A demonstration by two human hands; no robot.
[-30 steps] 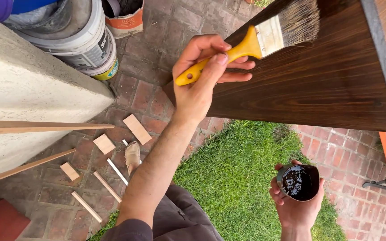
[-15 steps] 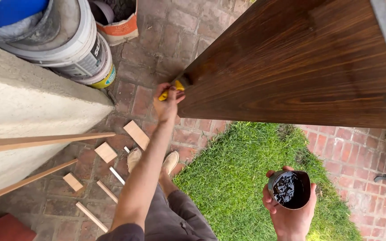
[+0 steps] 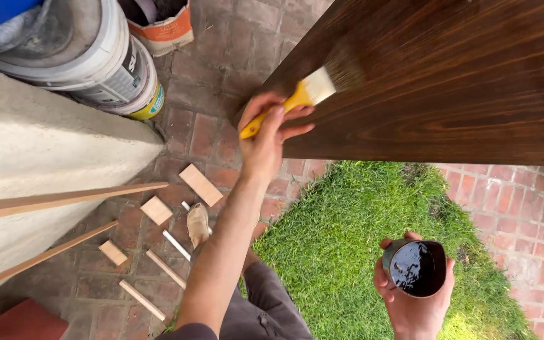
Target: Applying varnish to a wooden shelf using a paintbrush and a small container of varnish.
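Observation:
My left hand [image 3: 266, 141] grips the yellow handle of a flat paintbrush [image 3: 310, 91]. Its bristles press on the top of a dark-stained wooden panel [image 3: 461, 82], near the panel's left edge. My right hand [image 3: 413, 302] holds a small round cup of dark stain [image 3: 418, 267] low at the right, above the grass and apart from the panel.
A grass patch [image 3: 347, 233] lies below the panel, with brick paving [image 3: 221, 69] around it. Small wood offcuts [image 3: 200, 184] and sticks are scattered on the bricks. Large buckets [image 3: 89, 56] and a pale wall [image 3: 39, 176] with two leaning wooden strips [image 3: 64, 200] are at the left.
My left hand, half hidden at the panel's left edge half a second ago, has come back up, and the brush bristles now lie on the panel top. The cup hand has barely shifted.

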